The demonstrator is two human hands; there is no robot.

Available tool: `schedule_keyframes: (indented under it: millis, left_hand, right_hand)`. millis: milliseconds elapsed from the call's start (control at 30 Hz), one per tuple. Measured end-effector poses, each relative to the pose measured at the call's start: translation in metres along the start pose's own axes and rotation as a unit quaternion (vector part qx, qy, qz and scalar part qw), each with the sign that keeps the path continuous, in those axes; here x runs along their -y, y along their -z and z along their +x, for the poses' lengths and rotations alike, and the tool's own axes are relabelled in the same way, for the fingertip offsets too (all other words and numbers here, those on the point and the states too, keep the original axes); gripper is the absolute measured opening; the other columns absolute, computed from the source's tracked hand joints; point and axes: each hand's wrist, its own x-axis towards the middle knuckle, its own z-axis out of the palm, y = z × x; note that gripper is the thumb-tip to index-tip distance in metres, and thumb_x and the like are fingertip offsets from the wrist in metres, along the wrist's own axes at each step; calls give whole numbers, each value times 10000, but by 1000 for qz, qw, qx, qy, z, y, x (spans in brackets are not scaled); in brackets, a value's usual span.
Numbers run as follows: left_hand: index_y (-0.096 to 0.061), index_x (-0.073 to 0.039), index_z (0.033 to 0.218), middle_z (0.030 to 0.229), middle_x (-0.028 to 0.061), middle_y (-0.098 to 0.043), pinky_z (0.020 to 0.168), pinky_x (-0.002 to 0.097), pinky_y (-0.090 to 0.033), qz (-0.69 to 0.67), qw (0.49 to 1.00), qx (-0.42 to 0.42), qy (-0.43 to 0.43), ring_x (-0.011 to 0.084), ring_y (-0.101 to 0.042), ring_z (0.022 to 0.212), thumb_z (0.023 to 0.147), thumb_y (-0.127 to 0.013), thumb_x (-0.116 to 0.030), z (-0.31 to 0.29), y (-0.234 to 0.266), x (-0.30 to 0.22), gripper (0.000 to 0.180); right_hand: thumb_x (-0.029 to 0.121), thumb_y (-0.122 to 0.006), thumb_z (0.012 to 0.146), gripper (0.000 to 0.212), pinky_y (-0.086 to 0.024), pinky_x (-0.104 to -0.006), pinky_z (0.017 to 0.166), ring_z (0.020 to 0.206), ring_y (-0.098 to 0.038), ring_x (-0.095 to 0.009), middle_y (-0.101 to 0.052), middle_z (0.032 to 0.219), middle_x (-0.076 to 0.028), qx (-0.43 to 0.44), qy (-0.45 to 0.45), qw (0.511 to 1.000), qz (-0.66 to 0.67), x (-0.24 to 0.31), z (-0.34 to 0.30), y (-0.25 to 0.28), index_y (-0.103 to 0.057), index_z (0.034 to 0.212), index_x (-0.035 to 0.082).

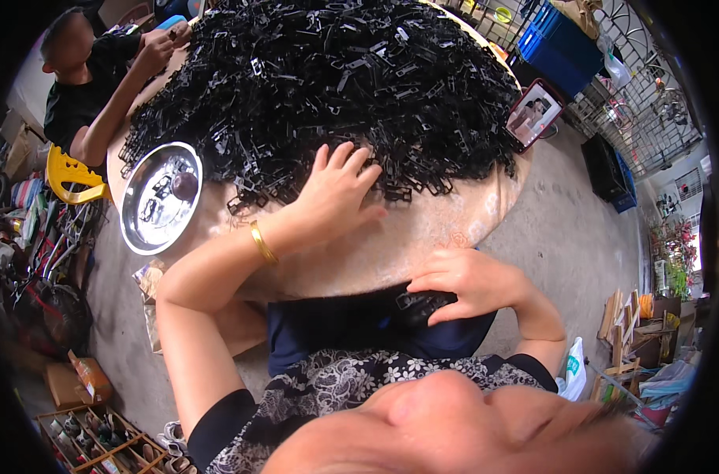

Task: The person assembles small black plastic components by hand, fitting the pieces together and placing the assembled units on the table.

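A large heap of small black plastic clip-like pieces covers most of the round table. My left hand, with a gold bracelet on its wrist, reaches to the heap's near edge, its fingers spread and nothing seen in them. At the table's near edge is my right hand, thumb apart from the fingers. Beside and under it, some black pieces lie over my lap; whether the fingertips touch them cannot be made out.
A shiny metal dish with a dark round object stands at the table's left. A phone leans at the right edge. Across on the left, a person handles something small near a yellow chair. Blue crates stand behind.
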Motion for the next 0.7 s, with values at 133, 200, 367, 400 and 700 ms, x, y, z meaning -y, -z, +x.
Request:
schedule_keyframes:
  millis: [133, 200, 367, 400, 700]
  left_hand:
    - [-485, -16, 1202, 1284, 206, -417, 1039, 488, -274, -15, 999, 40, -27, 400, -323, 1241, 754, -653, -326, 4, -7, 3, 571]
    - [-494, -11, 1186, 1286, 204, -406, 1030, 476, -299, -48, 996, 28, -73, 403, -336, 1226, 750, -661, -298, 5, -6, 3, 548]
    - [-532, -46, 1162, 1277, 178, -419, 1020, 502, -310, -58, 992, 13, -109, 372, -343, 1236, 773, -645, -261, 6, -13, 3, 459]
    - [-532, -48, 1163, 1277, 182, -424, 1027, 502, -303, -51, 993, 15, -110, 370, -348, 1236, 778, -639, -260, 6, -13, 2, 452]
    - [-553, -26, 1083, 1194, 195, -485, 1001, 468, -345, -115, 990, -52, -60, 365, -431, 1159, 754, -667, -178, 1, -2, 7, 380]
  right_hand:
    - [203, -712, 716, 259, -477, -374, 777, 885, -598, -295, -641, 934, -113, -132, -10, 991, -18, -18, 25, 23, -640, 896, 31]
    - [114, -676, 734, 166, -490, -362, 718, 813, -608, -289, -647, 888, -115, -202, -10, 977, -62, -41, 52, 36, -643, 877, 36]
    - [113, -628, 737, 144, -490, -347, 733, 827, -587, -256, -629, 864, -73, -263, -1, 940, -217, -116, 124, 54, -660, 870, 71]
    - [99, -634, 728, 143, -488, -348, 744, 845, -581, -260, -625, 870, -77, -245, -17, 938, -243, -126, 131, 55, -657, 864, 60]
    - [101, -673, 627, 185, -483, -345, 699, 816, -566, -250, -587, 799, -65, -180, -36, 955, -234, -131, 148, 59, -599, 791, 59]
